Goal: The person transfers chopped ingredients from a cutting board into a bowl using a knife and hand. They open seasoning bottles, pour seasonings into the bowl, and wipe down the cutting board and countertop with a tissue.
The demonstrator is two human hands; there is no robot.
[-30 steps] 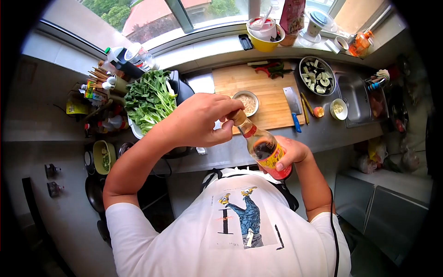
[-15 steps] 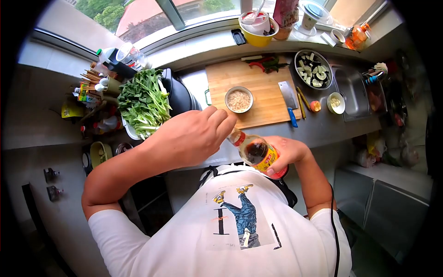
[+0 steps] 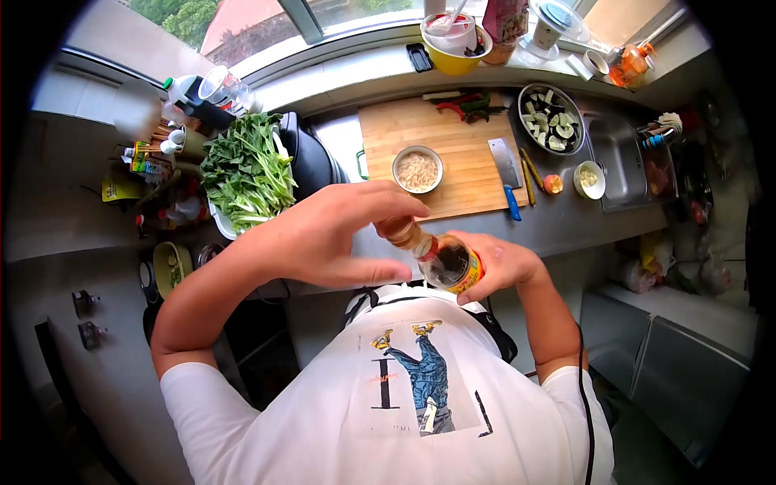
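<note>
My right hand is wrapped round the body of a sauce bottle, a glass one with dark liquid and a yellow and red label. The bottle tilts up and left over the counter's front edge. Near its reddish-brown cap, my left hand is open, thumb and fingers spread either side of the neck; whether a fingertip touches the cap I cannot tell. Just beyond, a small bowl of minced pale food stands on the wooden cutting board.
A cleaver with a blue handle and several peppers lie on the board. To the right are a bowl of cut eggplant, a small white bowl and the sink. Leafy greens fill a container on the left.
My left hand has opened from a closed grip at the bottle's top and moved slightly left. The cap now shows. My right hand keeps its hold on the bottle.
</note>
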